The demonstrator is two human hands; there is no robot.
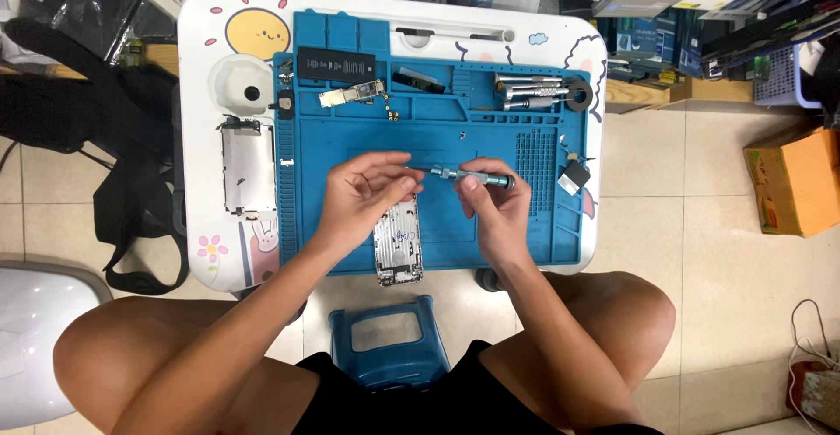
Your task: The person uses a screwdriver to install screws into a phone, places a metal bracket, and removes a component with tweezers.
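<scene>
Head view shows my right hand (494,203) pinched shut on the screwdriver (472,176) above the mat's (367,150) middle, my left hand's (363,194) fingertips closed at its tip; light, stiff, slippery, so I'd grip the knurled barrel.

phone shell (399,251) on mat (350,150) — screen (248,166) left
</scene>
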